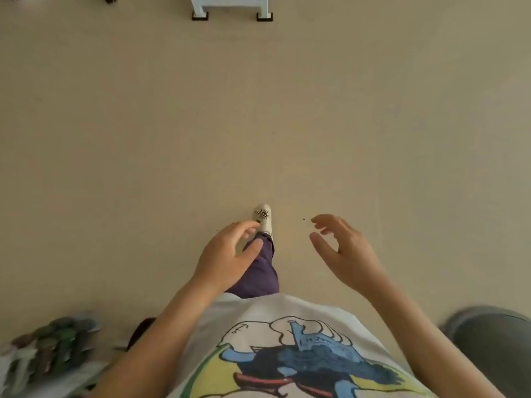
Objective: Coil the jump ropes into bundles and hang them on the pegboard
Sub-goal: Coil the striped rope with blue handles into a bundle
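So the person is walking across the room here, and both hands are empty. The left hand [230,251] is hanging out in front with fingers loosely spread and slightly curled, and the right hand [343,248] is doing the same, thumb and fingers apart with nothing between them. Probably they're held out like that just for balance mid-step, or getting ready to grab something, though that's a guess. No jump rope or pegboard is showing anywhere in view, so the ropes must be somewhere outside the shot. One foot in a white shoe [263,218] is stepping forward under a purple trouser leg [263,271]. The floor [258,110] is looking plain, smooth and beige, with a few tiny dark specks near the foot. Up at the far edge, the white legs of some furniture [231,8] are standing on dark pads. Down at the left there's a blurry greenish heap [54,351], too smeared to identify, and a grey rounded thing [491,340] is sitting at the right.
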The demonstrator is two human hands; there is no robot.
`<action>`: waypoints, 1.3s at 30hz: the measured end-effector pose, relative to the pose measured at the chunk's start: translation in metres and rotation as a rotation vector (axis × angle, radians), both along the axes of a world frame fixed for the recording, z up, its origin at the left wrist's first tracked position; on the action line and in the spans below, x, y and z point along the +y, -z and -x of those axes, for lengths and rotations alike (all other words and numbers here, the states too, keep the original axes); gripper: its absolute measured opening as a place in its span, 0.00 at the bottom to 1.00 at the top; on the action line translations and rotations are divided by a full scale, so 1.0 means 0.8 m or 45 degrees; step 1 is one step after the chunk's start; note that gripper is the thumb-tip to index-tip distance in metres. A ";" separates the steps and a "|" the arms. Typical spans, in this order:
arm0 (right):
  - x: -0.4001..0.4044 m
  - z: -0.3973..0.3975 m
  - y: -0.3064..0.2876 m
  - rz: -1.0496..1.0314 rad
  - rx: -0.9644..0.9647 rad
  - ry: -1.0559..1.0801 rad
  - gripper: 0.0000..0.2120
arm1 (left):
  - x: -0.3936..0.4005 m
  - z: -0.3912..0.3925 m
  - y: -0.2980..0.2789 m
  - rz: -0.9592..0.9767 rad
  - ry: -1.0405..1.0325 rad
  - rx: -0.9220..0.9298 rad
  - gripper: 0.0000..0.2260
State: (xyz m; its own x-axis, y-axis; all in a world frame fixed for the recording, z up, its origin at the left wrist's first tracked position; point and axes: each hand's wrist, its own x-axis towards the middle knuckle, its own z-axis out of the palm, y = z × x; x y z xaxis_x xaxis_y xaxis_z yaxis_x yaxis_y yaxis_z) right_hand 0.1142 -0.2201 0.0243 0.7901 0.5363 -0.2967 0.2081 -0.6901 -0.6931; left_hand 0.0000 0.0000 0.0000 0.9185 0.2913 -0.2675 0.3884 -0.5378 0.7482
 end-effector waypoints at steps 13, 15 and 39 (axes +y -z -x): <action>0.151 -0.376 -0.019 -0.048 0.121 0.108 0.12 | 0.196 -0.415 -0.025 0.106 0.043 0.057 0.25; 0.141 -0.434 -0.012 -0.046 0.131 0.209 0.10 | 0.207 -0.502 -0.031 0.097 0.102 0.024 0.25; 0.256 -1.418 0.023 -0.161 0.057 0.141 0.10 | 0.285 -1.419 0.018 0.130 -0.049 0.082 0.09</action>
